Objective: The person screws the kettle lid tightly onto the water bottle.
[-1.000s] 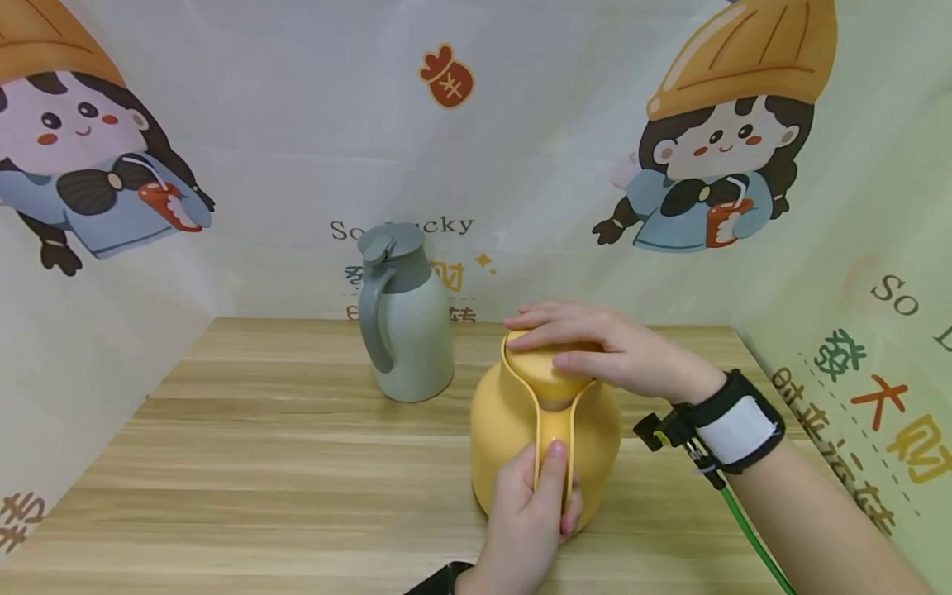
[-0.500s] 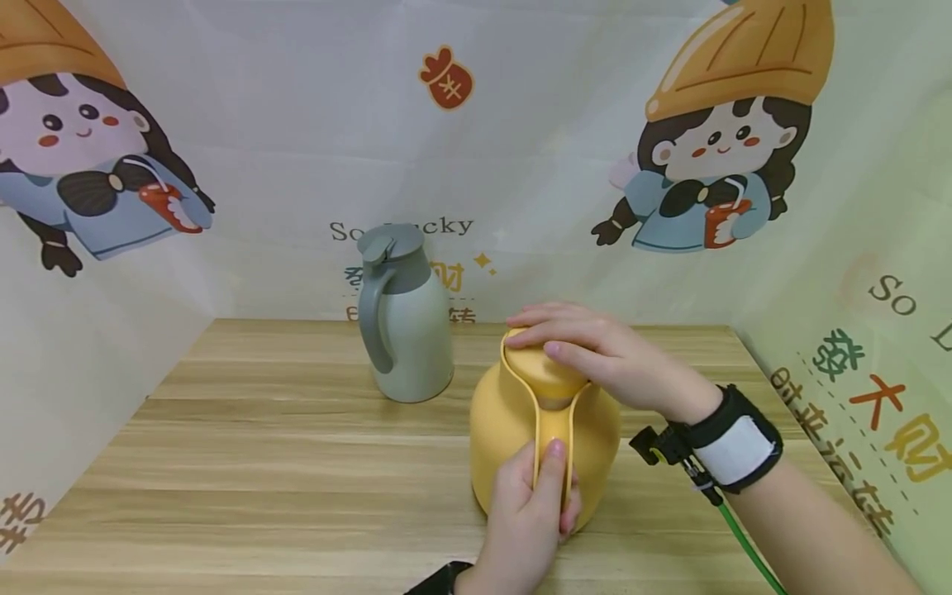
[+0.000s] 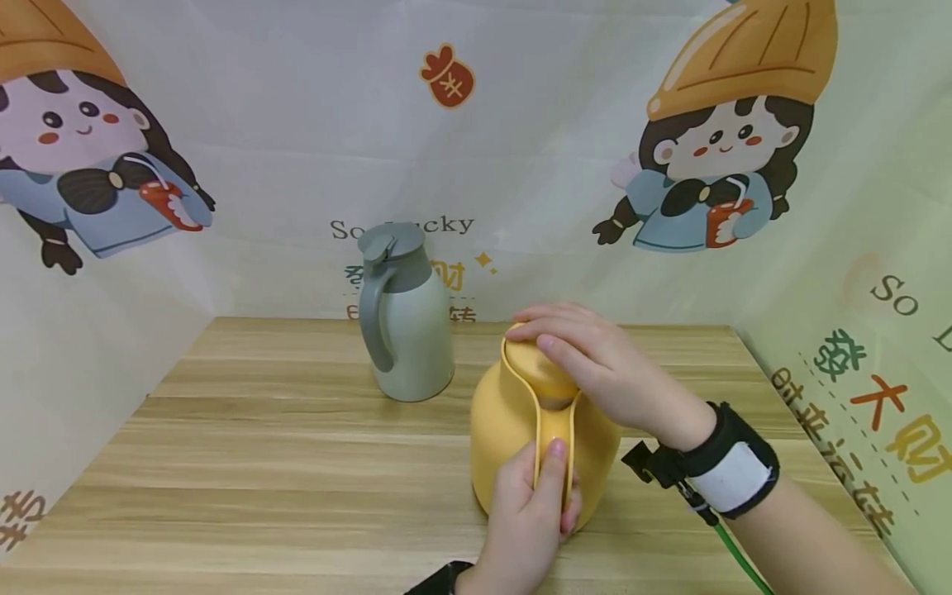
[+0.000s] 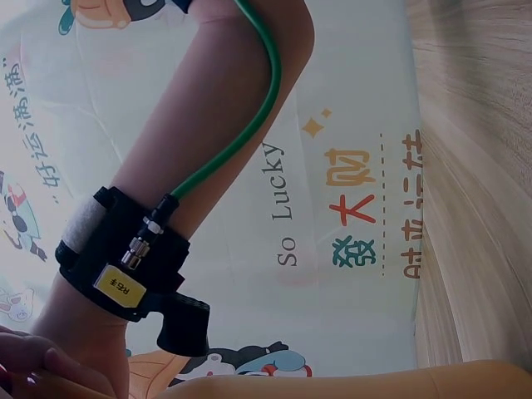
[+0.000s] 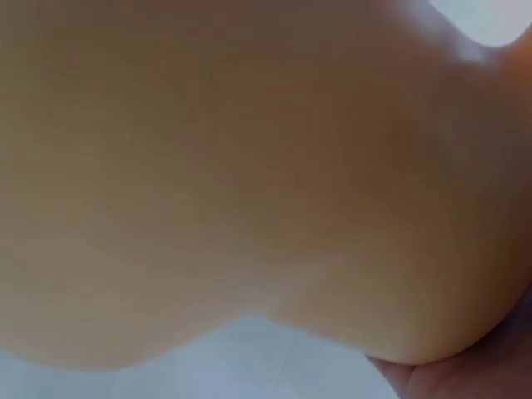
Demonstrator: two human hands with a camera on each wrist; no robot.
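A yellow thermos jug (image 3: 494, 430) stands upright on the wooden table, its handle facing me. My left hand (image 3: 524, 508) grips that handle, thumb laid along its top. On the jug's round yellow lid (image 3: 537, 369) lies my right hand (image 3: 595, 355), its fingers over the far side and thumb on the near side; the palm side is hidden. In the left wrist view, the jug's body (image 4: 349, 389) shows along the bottom edge. Yellow-brown jug surface (image 5: 208, 191) fills most of the right wrist view, blurred.
A pale green thermos jug (image 3: 415, 339) with a grey lid and handle stands behind and to the left. The wooden table (image 3: 283, 463) ends at a printed cloth backdrop (image 3: 297, 124). A green cable (image 3: 744, 560) trails from my right wrist strap.
My right hand has turned on the lid: the thumb has shifted left and upward, and the wrist has moved down and slightly left. My left hand and both jugs have stayed in place.
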